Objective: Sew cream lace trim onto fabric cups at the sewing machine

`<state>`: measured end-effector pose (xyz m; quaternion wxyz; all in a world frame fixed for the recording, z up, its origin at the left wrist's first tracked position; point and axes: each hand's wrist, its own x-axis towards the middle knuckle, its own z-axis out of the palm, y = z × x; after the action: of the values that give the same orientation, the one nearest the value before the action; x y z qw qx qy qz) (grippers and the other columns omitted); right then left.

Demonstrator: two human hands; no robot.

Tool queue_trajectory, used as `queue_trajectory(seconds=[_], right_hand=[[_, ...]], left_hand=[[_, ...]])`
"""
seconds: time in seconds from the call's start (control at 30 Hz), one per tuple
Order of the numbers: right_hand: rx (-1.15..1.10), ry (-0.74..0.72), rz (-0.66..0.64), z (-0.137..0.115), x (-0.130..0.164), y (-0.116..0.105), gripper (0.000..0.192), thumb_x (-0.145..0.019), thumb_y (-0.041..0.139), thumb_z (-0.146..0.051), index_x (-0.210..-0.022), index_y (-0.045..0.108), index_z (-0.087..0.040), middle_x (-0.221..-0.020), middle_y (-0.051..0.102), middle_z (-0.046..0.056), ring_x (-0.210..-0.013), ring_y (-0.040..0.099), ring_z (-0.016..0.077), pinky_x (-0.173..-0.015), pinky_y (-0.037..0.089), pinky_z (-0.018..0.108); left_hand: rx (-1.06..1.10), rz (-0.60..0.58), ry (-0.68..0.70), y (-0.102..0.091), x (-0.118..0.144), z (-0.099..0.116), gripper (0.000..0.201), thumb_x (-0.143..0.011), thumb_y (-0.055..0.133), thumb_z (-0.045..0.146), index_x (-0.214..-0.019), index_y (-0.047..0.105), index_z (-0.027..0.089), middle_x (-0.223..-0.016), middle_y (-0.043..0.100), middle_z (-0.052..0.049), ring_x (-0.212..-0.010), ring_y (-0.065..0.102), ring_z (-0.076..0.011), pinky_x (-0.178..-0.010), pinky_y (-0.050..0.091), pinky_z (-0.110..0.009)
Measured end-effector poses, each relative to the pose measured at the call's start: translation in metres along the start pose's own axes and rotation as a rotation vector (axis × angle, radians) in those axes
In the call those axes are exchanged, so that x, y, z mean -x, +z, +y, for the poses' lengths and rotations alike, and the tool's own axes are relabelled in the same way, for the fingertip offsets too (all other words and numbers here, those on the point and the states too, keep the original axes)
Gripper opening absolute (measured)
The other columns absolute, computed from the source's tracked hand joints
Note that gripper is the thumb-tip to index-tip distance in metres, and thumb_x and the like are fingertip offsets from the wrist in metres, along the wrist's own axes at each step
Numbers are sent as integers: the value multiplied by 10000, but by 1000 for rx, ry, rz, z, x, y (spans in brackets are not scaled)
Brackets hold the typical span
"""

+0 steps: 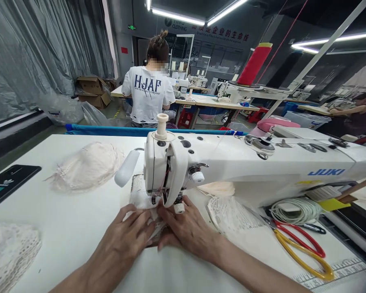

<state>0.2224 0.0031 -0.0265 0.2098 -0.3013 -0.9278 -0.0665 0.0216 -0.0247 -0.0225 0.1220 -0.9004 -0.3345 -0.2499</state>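
Note:
A white JUKI sewing machine stands across the table, its needle and presser foot above a white lace fabric piece. Left of the presser foot, my left hand is closed with bent fingers on the near edge of this fabric. Close beside it, my right hand grips the same fabric just in front of the needle, its fingertips partly hidden by the machine head. Between the two hands a small strip of the lace shows. More cream lace lies right of my right hand, under the machine arm.
Gathered cream fabric and a lace pile lie at left, near a black phone-like object. Scissors with red and yellow handles and coiled cord lie at right. A red thread cone stands behind; a person sits ahead.

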Motion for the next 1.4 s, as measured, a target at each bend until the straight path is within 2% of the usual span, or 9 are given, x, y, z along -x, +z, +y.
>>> queue_trajectory(seconds=[0.2, 0.3, 0.43, 0.6, 0.7, 0.8, 0.9, 1.1, 1.4], right_hand=[[-1, 64, 12, 13, -14, 0, 533, -763, 504, -665, -835, 612, -148, -879, 633, 104, -843, 542, 221, -740, 428, 347], [-19, 80, 48, 16, -17, 2, 541, -763, 506, -669, -876, 611, -151, -845, 626, 88, -820, 540, 215, -742, 434, 354], [4, 93, 96, 15, -18, 1, 511, -762, 531, -649, -919, 610, -169, -883, 614, 92, -875, 525, 233, -757, 437, 368], [46, 95, 95, 10, -14, -5, 457, -778, 548, -606, -882, 625, -168, -902, 613, 99, -893, 523, 236, -805, 429, 389], [38, 43, 73, 7, -8, -6, 416, -799, 545, -574, -819, 621, -165, -930, 627, 101, -938, 523, 244, -879, 380, 433], [12, -46, 5, 4, -2, -6, 385, -843, 517, -528, -856, 612, -155, -882, 641, 86, -933, 533, 227, -938, 325, 453], [-13, -69, -20, 0, 1, -6, 399, -855, 506, -512, -915, 599, -129, -792, 642, 68, -853, 550, 203, -945, 322, 439], [-51, -42, 12, -1, 0, -8, 348, -885, 487, -470, -872, 598, -141, -713, 636, 55, -783, 553, 200, -906, 332, 449], [-62, -13, 23, -1, -1, -8, 328, -899, 481, -443, -924, 589, -135, -747, 638, 64, -826, 562, 220, -890, 311, 460]], left_hand=[[66, -62, -71, 5, -11, -19, 274, -951, 337, 184, -1107, 561, 212, -902, 608, -1, -761, 597, -164, -879, 401, -454], [98, -20, -56, 12, -10, -24, 259, -933, 354, 158, -1042, 584, 207, -874, 607, -21, -738, 594, -165, -872, 395, -469], [45, 34, -48, 18, -8, -25, 220, -910, 408, 154, -1032, 582, 211, -954, 614, -47, -835, 606, -204, -912, 372, -488], [7, -31, -63, 12, -8, -21, 196, -913, 438, 119, -1025, 582, 191, -957, 610, -37, -888, 607, -195, -938, 385, -466], [7, -31, -22, 12, -8, -20, 216, -910, 432, 100, -1068, 570, 152, -942, 624, -48, -945, 585, -201, -952, 366, -456], [-36, 18, 57, 16, -7, -20, 253, -907, 409, 96, -1116, 550, 111, -954, 644, -72, -1001, 555, -214, -946, 338, -452], [-68, 67, 76, 17, -4, -18, 261, -904, 382, 56, -1071, 576, 105, -926, 656, -63, -952, 558, -199, -907, 344, -416], [-92, 56, 95, 18, 2, -14, 288, -892, 359, -4, -944, 615, 116, -822, 629, -39, -784, 547, -166, -834, 366, -390], [-51, 40, 54, 19, 3, -15, 280, -866, 391, -2, -981, 616, 118, -841, 633, -50, -824, 564, -182, -864, 365, -402]])
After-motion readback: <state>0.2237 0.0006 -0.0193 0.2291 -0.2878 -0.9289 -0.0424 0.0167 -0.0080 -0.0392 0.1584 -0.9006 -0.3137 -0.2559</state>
